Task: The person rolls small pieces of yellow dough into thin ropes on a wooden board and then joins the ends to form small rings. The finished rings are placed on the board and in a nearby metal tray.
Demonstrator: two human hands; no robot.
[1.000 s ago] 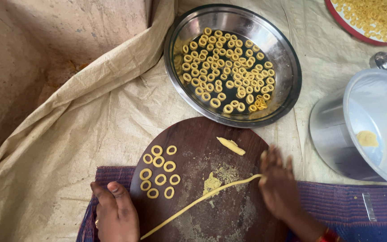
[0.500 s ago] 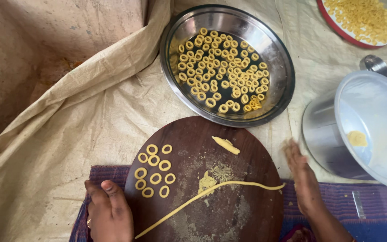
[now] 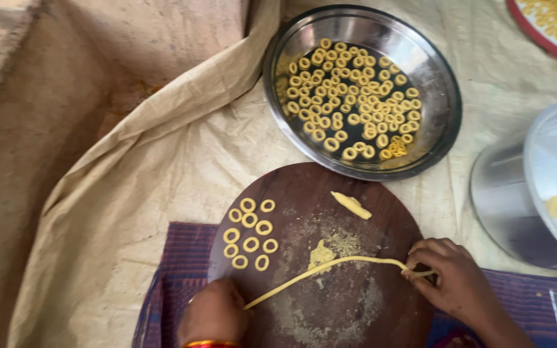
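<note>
A thin yellow dough rope [image 3: 330, 267] lies across a round dark wooden board [image 3: 304, 193]. My right hand [image 3: 449, 277] pinches the rope's right end between thumb and fingers. At the board's lower left edge my left hand [image 3: 214, 312] is closed on the rope's other end. Several small dough rings [image 3: 249, 232] sit on the board's left side. Near the top of the board lies a short dough piece [image 3: 351, 205], and a smear of dough [image 3: 320, 254] marks the middle.
A steel bowl [image 3: 443, 96] holding several dough rings stands behind the board. A steel pot [image 3: 504, 200] with a tilted lid and a dough lump is at the right. A red-rimmed plate [image 3: 536, 38] is at the top right. Beige cloth covers the floor; a purple mat lies under the board.
My right hand came back from the right onto the board and took hold of the rope's right end. The left hand stays on the left end. The view has shifted.
</note>
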